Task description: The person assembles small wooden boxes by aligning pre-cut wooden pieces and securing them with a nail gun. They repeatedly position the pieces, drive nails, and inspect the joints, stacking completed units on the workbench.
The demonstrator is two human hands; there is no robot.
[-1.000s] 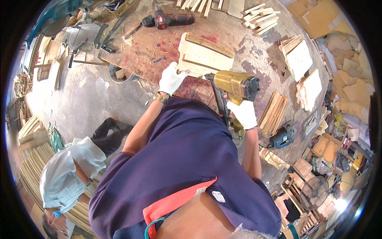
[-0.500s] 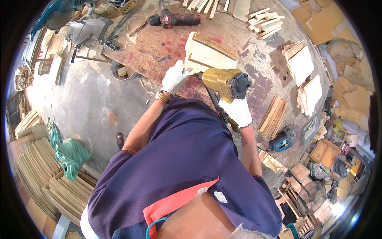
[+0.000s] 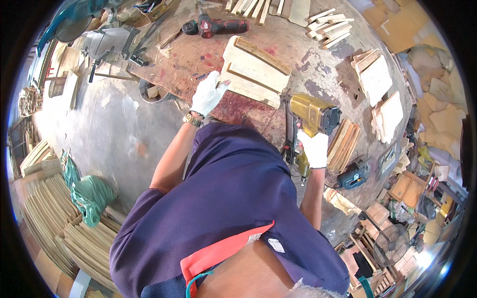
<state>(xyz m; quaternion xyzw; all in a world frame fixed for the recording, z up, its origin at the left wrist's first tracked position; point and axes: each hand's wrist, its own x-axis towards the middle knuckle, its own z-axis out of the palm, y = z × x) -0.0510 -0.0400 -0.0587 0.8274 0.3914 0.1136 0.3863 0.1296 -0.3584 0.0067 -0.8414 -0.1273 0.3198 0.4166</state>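
My gloved right hand is wrapped round the handle of a yellow and black nail gun. The tool is held to the right of a pale wooden board, its nose close to the board's right corner. Two narrow wood strips lie across this board, one along its far edge and one nearer me. My gloved left hand is closed at the board's left end, thumb and fingers at its edge. A watch circles my left wrist.
A red and black cordless power tool lies beyond the board. Loose wood strips are piled at the far right. Stacked boards, bundled strips and a blue power tool sit rightward. A mitre saw stands far left.
The nail gun and my right hand have moved right, off the board, uncovering its near strip. My left hand and the board have shifted slightly left.
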